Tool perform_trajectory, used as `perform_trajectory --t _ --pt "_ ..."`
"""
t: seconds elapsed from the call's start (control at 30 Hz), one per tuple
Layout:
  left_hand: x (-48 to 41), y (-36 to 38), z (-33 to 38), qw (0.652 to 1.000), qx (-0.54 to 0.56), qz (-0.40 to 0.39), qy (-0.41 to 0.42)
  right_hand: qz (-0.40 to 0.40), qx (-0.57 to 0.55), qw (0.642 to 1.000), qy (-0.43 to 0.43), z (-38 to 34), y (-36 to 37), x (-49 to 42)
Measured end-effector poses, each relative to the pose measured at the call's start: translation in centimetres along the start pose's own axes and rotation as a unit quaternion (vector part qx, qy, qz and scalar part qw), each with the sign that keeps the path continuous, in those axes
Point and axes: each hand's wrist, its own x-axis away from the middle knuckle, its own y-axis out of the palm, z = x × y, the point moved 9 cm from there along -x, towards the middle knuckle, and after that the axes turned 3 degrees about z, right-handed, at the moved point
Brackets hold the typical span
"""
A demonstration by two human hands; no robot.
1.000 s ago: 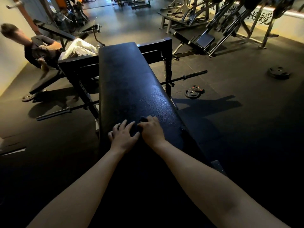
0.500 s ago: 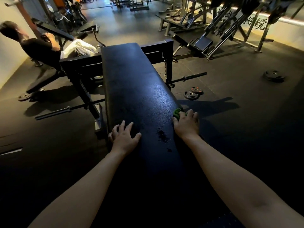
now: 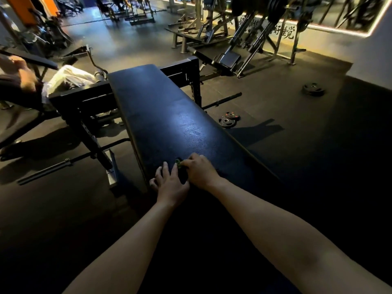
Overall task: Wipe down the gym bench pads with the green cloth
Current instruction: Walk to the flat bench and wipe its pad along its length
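Our right hand (image 3: pixel 200 171) grips the bunched green cloth (image 3: pixel 178 163) at lower centre; our left hand (image 3: pixel 170 184) rests flat, fingers apart. We should press evenly, overlapping strokes along the pad (image 3: pixel 169 115).

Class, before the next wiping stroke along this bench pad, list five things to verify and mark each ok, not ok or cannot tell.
1. The green cloth is held by the right hand: ok, fingers curl over it.
2. Cloth against the bench pad: ok.
3. The left hand bracing: ok, it rests flat on the pad's near left edge.
4. Pad ahead free of objects: ok.
5. Cloth damp or clean enough: cannot tell, mostly hidden.
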Motion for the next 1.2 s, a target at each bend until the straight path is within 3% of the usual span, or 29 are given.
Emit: perform_trajectory --t 0.1,0.2,0.27,0.47,0.6,0.7,0.8,0.93,1.0,1.07,1.13,1.2 --pt "0.3 -0.1 0.0 1.0 -0.017 0.0 0.02 0.057 0.011 0.998 0.027 2.6 -2.3 0.2" --pt "0.5 -0.1 0.1 1.0 -0.005 -0.007 0.029 0.164 0.06 0.956 0.235 11.0 -6.7 1.9" --pt "0.4 -0.2 0.1 0.999 0.002 -0.01 0.03 0.162 0.062 0.928 0.329 14.6 -7.3 3.8" --pt "0.3 -0.2 0.3 0.999 0.016 -0.021 0.047 0.132 0.056 0.946 0.291 11.2 -5.3 3.8" --pt "0.7 -0.8 -1.3 0.997 0.017 -0.023 0.076 0.094 0.037 0.965 0.241 5.4 -2.5 3.3" --pt "2.2 -1.1 -5.1 0.999 0.012 0.001 0.05 0.083 0.016 0.975 0.205 0.3 -0.3 3.1" --pt "2.9 -1.0 -7.4 0.997 0.072 -0.01 0.011 0.06 -0.012 0.988 0.144 -4.6 1.9 2.9" --pt "3.0 -1.0 -7.6 0.981 0.192 -0.018 0.035 0.042 -0.037 0.994 0.089 -6.3 1.6 3.0" --pt "3.4 -0.9 -8.1 0.971 0.235 -0.02 0.038 0.094 0.002 0.987 0.13 -3.7 -0.7 3.0" --pt "3.6 -0.7 -8.5 0.957 0.288 -0.021 0.039 0.134 0.052 0.962 0.232 0.5 -2.8 3.6" --pt "3.6 -0.6 -8.7 0.943 0.33 -0.022 0.036 0.119 0.054 0.936 0.327 3.3 -3.0 4.4" --pt "3.3 -0.5 -9.0 0.936 0.348 -0.032 0.036 0.097 0.053 0.933 0.343 3.0 -2.1 4.2"
